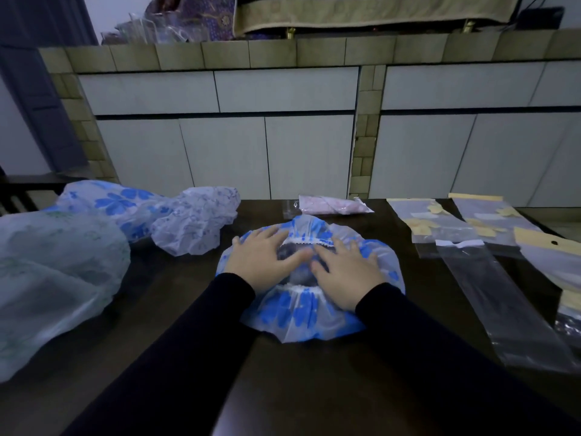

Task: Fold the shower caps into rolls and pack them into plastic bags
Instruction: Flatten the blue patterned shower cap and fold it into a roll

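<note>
Blue flowers cover the thin plastic cap [309, 305] that lies in the middle of the dark bench [314, 388]. Its white stretchy rim faces up, and the dark wood shows through the hole in the middle.

Both hands lie flat on top of this cap, palms down, fingers spread. The left hand [265, 262] presses the left side. The right hand [347, 272] presses the right side. Their fingertips almost meet over the hole. Neither hand grips anything. Black sleeves [188, 341] cover both arms.

More caps wait on the left side of the bench. A big pale green one [53, 278] sits nearest the edge. Behind it is another blue flower cap [113, 202], and just beside that a white one with small grey prints [195, 225].

At the back of the bench lies a pink roll [333, 205] already inside a clear bag.

On the right side lie flat clear bags [490, 287], some with yellow card tops. They overlap each other.

Behind the bench stands a wall of white cupboards [267, 136] with tiles around them.
</note>
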`<state>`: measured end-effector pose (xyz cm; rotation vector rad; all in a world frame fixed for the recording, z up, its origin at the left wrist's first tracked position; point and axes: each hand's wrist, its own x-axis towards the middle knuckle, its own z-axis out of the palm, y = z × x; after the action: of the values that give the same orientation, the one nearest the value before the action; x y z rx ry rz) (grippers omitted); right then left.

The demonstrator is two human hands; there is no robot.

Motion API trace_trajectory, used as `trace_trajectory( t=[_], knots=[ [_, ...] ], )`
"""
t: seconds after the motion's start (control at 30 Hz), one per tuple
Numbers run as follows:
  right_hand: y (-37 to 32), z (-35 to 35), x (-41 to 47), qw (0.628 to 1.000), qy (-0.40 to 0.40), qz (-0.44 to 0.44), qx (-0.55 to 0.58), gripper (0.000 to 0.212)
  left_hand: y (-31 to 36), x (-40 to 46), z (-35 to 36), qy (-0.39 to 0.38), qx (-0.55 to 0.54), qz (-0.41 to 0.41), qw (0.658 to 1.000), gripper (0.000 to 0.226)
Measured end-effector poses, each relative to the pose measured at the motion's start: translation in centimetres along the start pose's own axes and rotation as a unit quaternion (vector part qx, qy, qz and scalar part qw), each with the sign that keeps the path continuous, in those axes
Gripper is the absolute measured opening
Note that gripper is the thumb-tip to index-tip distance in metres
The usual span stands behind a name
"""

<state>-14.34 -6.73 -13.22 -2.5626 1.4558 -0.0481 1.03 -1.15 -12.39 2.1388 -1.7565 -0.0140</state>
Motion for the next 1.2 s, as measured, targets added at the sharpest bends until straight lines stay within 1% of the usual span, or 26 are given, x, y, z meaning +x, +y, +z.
trace_trajectory(
  t=[0.07,0.13,0.2,0.3,0.37,0.43,0.5,0.57,0.6,0.63,0.67,0.7,0.73,0.77,0.8,0.83,0.9,1.03,1.1,1.2],
  knots=[
    [0.3,1.2,-0.3,0.999,-0.022,0.002,-0.034,0.059,-1.0,-1.2,0.0,-0.066,0.026,0.023,0.997,0.096],
    [0.7,1.5,-0.1,0.999,-0.020,-0.003,-0.030,0.066,-2.1,-2.0,0.1,-0.126,0.046,0.036,0.990,0.113],
    [1.1,1.2,0.3,1.000,-0.012,-0.014,-0.018,0.070,-2.7,-2.2,0.2,-0.146,0.044,0.028,0.988,0.119],
    [1.6,0.4,0.3,0.999,-0.002,-0.034,-0.001,0.068,-2.6,-2.5,-0.2,-0.138,0.033,0.016,0.990,0.117],
    [1.8,0.3,-0.4,0.996,0.023,-0.075,0.035,0.064,-2.7,-2.8,-0.2,-0.108,0.010,0.017,0.994,0.107],
    [2.6,0.0,-1.5,0.983,0.038,-0.130,0.120,0.061,-3.2,-2.9,0.1,-0.027,0.001,0.052,0.998,0.093],
    [3.7,-0.4,-2.5,0.970,0.007,-0.148,0.195,0.066,-3.4,-2.9,0.3,0.071,0.040,0.117,0.990,0.080],
    [4.5,-0.8,-3.1,0.974,-0.018,-0.141,0.177,0.079,-3.2,-3.1,0.5,0.137,0.043,0.159,0.977,0.067],
    [4.7,-0.9,-3.3,0.977,-0.022,-0.141,0.159,0.082,-2.8,-3.3,0.5,0.150,0.034,0.166,0.974,0.062],
    [4.9,-0.9,-3.3,0.978,-0.023,-0.146,0.150,0.082,-2.2,-3.7,0.5,0.141,0.017,0.166,0.976,0.059],
    [4.9,-0.9,-3.4,0.977,-0.027,-0.153,0.143,0.081,-1.6,-4.1,0.6,0.102,-0.005,0.157,0.982,0.061],
    [5.0,-0.8,-3.4,0.977,-0.035,-0.160,0.134,0.080,-1.0,-4.5,0.6,0.037,-0.021,0.140,0.989,0.071],
    [5.0,-0.8,-3.5,0.978,-0.047,-0.165,0.119,0.082,-0.6,-4.9,0.6,-0.044,-0.013,0.118,0.992,0.082],
    [5.1,-0.7,-3.6,0.979,-0.060,-0.167,0.100,0.087,-0.3,-5.2,0.5,-0.116,0.017,0.097,0.988,0.091],
    [5.2,-0.7,-3.6,0.981,-0.073,-0.163,0.075,0.093,-0.1,-5.3,0.3,-0.170,0.048,0.082,0.981,0.094],
    [5.2,-0.8,-3.7,0.982,-0.084,-0.159,0.050,0.096,-0.2,-5.2,0.1,-0.204,0.068,0.076,0.974,0.095],
    [5.4,-0.9,-3.8,0.982,-0.100,-0.161,0.013,0.098,-0.5,-5.2,-0.2,-0.226,0.074,0.076,0.968,0.097],
    [5.9,-0.6,-3.8,0.981,-0.097,-0.167,0.002,0.103,-1.2,-5.3,-0.2,-0.224,0.061,0.086,0.969,0.100],
    [6.1,-0.5,-4.1,0.982,-0.080,-0.167,0.040,0.103,-1.6,-5.5,-0.3,-0.208,0.023,0.070,0.975,0.096],
    [6.7,-0.3,-4.6,0.972,-0.018,-0.177,0.156,0.094,-2.6,-5.5,-0.6,-0.174,-0.064,0.053,0.981,0.080]
  ],
)
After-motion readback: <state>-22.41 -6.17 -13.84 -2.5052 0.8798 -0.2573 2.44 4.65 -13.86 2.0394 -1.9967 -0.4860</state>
